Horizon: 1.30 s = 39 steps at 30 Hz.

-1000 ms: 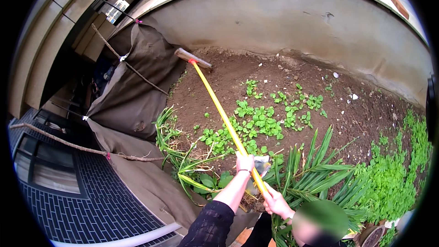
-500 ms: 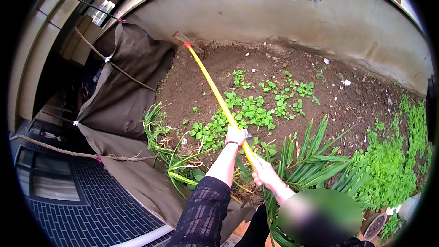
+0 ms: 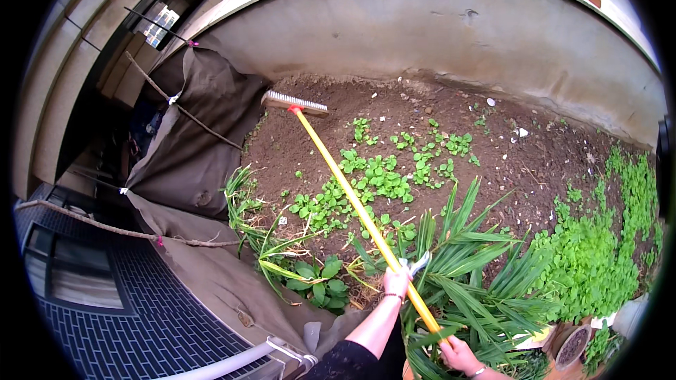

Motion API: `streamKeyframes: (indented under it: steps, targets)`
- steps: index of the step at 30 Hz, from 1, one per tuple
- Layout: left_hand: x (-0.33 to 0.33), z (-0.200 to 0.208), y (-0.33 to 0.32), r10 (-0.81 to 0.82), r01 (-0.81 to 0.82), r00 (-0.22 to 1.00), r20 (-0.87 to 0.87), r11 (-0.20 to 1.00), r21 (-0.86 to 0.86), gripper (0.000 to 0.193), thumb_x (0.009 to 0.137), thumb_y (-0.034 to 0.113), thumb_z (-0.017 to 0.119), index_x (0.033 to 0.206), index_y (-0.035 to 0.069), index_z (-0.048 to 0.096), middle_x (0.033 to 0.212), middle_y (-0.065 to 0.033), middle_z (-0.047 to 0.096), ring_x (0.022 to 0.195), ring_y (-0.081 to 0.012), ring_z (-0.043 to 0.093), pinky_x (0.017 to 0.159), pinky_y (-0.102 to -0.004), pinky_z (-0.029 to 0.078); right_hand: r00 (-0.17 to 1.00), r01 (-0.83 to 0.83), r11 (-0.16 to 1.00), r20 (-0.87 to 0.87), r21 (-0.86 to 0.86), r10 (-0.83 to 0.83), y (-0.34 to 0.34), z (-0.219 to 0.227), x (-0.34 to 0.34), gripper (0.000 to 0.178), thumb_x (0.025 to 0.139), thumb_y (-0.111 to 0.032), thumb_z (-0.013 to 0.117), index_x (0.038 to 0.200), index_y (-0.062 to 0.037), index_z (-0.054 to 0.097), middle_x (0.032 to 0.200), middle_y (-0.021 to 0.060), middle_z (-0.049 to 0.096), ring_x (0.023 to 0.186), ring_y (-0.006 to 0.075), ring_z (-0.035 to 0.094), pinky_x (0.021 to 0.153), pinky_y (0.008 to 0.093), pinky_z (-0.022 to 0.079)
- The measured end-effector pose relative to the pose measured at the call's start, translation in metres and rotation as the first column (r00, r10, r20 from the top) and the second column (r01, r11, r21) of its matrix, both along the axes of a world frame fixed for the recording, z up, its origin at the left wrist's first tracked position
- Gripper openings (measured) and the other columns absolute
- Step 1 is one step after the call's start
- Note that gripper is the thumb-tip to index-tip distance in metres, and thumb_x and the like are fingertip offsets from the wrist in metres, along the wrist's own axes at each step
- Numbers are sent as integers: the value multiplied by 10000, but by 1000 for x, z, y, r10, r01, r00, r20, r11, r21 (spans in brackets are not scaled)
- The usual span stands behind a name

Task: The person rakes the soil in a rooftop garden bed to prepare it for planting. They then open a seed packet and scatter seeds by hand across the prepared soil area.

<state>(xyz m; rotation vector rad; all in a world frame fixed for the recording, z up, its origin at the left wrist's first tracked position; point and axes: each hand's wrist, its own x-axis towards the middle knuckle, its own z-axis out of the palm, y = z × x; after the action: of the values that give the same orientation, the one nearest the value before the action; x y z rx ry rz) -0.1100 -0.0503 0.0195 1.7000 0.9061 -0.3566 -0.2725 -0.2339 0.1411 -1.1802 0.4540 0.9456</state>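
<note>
A long yellow pole (image 3: 350,202) runs slantwise over the garden bed, both my hands closed around it. It belongs to a rake whose brown head (image 3: 294,103), joined by a red collar, lies on or just above the soil at the far left, a row of short pale teeth facing up. My left hand (image 3: 396,279) grips the pole partway down, beside a shiny whitish piece (image 3: 421,263) that I cannot make out. Closer to me, my right hand (image 3: 461,357) holds the pole near its lower end, among long palm-like leaves (image 3: 472,257). Low leafy seedlings (image 3: 380,177) grow beneath the pole.
A concrete wall (image 3: 394,24) bounds the bed at the back. Dark cloth (image 3: 201,148) hung on sticks fences the left side, beside a dark tiled surface (image 3: 141,288). Dense greens (image 3: 588,260) and a flowerpot (image 3: 572,346) stand at the right.
Both hands have moved down and rightward, drawing the pole toward me. The rake head has come slightly nearer and turned, so its teeth now show on top.
</note>
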Motion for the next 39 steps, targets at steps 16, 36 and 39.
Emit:
streamKeyframes:
  steps: [16,36,39]
  targets:
    - [-105,35,-55,-44,44,985,-164,999,-9,231,726,204,552,716,-26,524,563,-98,591,521,-196,597,532,-319,485,982,-144,956,79,-256,169,-47,76,-64,413,900,-146,463,1298,-80,374,783,34,485,656,106,462,597,242,385]
    - [-99,47,-44,-150,147,986,-70,988,-35,246,723,204,546,620,-17,577,574,-112,602,533,-202,607,536,-320,486,905,-116,901,330,-418,269,-53,73,-77,469,897,-159,472,1338,-204,318,663,72,522,527,138,510,490,283,414]
    - [-133,18,-50,-148,150,985,-88,989,16,277,706,231,555,586,-16,590,569,-124,601,538,-213,611,559,-326,494,960,-121,940,205,-319,193,-57,83,-89,472,905,-151,453,1347,-216,297,613,35,454,480,107,444,444,258,366]
